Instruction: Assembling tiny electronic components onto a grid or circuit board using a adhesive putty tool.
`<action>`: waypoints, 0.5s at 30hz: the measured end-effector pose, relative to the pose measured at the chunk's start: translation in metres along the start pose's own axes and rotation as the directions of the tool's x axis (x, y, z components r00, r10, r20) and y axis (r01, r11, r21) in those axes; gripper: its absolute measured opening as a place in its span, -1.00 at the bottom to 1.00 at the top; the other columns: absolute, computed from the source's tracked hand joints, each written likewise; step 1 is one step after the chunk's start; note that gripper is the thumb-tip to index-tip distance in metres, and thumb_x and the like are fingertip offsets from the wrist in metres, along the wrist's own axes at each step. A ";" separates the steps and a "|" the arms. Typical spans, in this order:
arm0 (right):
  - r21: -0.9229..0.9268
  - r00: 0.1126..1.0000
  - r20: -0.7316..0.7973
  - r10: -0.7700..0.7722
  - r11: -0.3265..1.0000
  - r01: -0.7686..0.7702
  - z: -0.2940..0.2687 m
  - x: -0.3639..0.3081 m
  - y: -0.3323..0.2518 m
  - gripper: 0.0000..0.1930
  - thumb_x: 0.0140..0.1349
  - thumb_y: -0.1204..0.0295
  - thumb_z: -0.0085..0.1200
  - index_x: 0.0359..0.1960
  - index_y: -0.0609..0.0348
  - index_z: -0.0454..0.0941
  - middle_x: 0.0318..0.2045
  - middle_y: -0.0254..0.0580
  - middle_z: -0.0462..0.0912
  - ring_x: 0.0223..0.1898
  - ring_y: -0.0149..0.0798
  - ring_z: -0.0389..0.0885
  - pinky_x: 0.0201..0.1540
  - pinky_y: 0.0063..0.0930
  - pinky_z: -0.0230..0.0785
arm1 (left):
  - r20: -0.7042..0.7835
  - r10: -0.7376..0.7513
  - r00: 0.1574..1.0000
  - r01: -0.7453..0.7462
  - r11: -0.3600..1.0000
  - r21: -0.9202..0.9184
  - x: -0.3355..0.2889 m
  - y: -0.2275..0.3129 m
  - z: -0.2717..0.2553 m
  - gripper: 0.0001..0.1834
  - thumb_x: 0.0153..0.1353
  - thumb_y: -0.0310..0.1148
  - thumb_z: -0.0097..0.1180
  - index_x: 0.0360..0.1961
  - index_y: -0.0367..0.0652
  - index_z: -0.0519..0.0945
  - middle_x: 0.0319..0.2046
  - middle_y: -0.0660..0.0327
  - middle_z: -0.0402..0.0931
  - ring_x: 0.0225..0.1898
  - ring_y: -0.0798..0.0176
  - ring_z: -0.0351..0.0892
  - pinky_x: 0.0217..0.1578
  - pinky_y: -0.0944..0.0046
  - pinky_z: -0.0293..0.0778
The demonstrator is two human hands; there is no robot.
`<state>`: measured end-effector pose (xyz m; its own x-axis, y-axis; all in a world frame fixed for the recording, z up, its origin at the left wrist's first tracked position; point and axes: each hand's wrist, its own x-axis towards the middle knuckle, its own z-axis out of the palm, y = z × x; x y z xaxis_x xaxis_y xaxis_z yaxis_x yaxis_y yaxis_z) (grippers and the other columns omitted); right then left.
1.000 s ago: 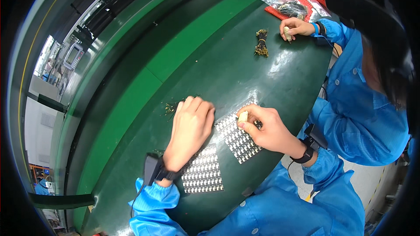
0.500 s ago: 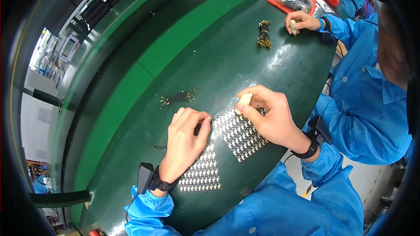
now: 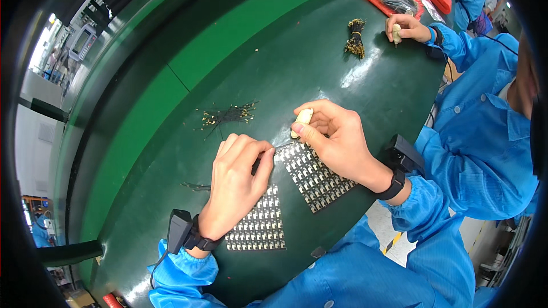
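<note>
One strand at the panel's corner, many wires lying loose

The right panel (image 3: 315, 182), a dark sheet of small pale-marked boards, lies tilted on the desk (image 3: 291, 77) in front of the person. At its upper left corner a thin dark strand (image 3: 283, 146) seems to be pinched between the left hand's (image 3: 237, 179) thumb and forefinger. The right hand (image 3: 342, 137) is clamped on a cream-coloured piece (image 3: 302, 121) just above the panel's top edge. The hands are near each other but apart.

The work looks partway at most: one strand is at the panel, while whether any is joined there is too small to tell. The left panel (image 3: 257, 231) lies partly under the left wrist, and a few dark wires (image 3: 196, 186) poke out beyond that hand, their other ends hidden. Farther off, the loose wire pile (image 3: 228, 115) lies unhandled, as does the banded bundle (image 3: 355, 39) near a co-worker's hand (image 3: 409, 26).
</note>
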<state>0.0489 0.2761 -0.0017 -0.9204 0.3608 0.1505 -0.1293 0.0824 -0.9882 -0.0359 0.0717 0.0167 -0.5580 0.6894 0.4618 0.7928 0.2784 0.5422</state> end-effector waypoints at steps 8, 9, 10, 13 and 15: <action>-0.043 0.998 0.021 -0.051 0.998 0.051 -0.001 0.002 0.000 -0.81 0.40 0.57 0.32 -0.03 0.41 0.65 -0.28 -0.11 0.83 -0.26 -0.46 0.79 -0.24 -0.51 0.63 | -0.002 0.023 1.000 -0.023 1.000 0.010 0.001 -0.002 0.003 -0.92 0.22 -0.61 0.39 -0.30 -0.25 0.72 -0.40 0.16 0.64 -0.37 0.09 0.54 -0.31 0.13 0.47; -0.043 0.999 0.022 -0.049 0.998 0.050 -0.002 0.002 0.000 -0.81 0.40 0.57 0.32 -0.03 0.41 0.65 -0.28 -0.11 0.83 -0.26 -0.46 0.79 -0.24 -0.51 0.63 | -0.007 0.029 1.000 -0.029 0.999 0.012 0.001 -0.002 0.003 -0.92 0.22 -0.61 0.39 -0.30 -0.25 0.73 -0.40 0.16 0.64 -0.37 0.09 0.54 -0.31 0.13 0.47; -0.060 0.997 0.024 -0.070 0.996 0.071 -0.002 0.002 0.001 -0.81 0.39 0.57 0.33 -0.03 0.40 0.65 -0.28 -0.11 0.83 -0.26 -0.45 0.80 -0.24 -0.51 0.63 | -0.011 0.035 0.999 -0.035 0.999 0.012 0.001 -0.002 0.003 -0.92 0.22 -0.61 0.39 -0.30 -0.25 0.73 -0.40 0.16 0.63 -0.37 0.09 0.54 -0.31 0.13 0.47; -0.093 0.995 0.025 -0.095 0.991 0.097 -0.003 0.001 0.003 -0.80 0.37 0.57 0.34 -0.04 0.38 0.66 -0.30 -0.12 0.83 -0.27 -0.44 0.82 -0.23 -0.49 0.64 | -0.004 0.029 1.000 -0.029 0.999 0.017 0.001 -0.001 0.003 -0.92 0.22 -0.60 0.40 -0.29 -0.25 0.73 -0.40 0.16 0.63 -0.37 0.09 0.54 -0.31 0.13 0.47; -0.106 0.995 0.023 -0.100 0.989 0.102 -0.002 0.001 0.003 -0.80 0.36 0.57 0.35 -0.05 0.38 0.66 -0.31 -0.12 0.82 -0.28 -0.43 0.83 -0.23 -0.49 0.65 | -0.001 0.028 1.000 -0.028 0.999 0.018 0.001 -0.001 0.002 -0.92 0.22 -0.60 0.40 -0.29 -0.25 0.73 -0.40 0.16 0.63 -0.37 0.09 0.54 -0.30 0.12 0.47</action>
<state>0.0484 0.2788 -0.0045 -0.9111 0.3289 0.2483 -0.1830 0.2168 -0.9589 -0.0364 0.0734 0.0149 -0.5358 0.6962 0.4776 0.8123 0.2707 0.5167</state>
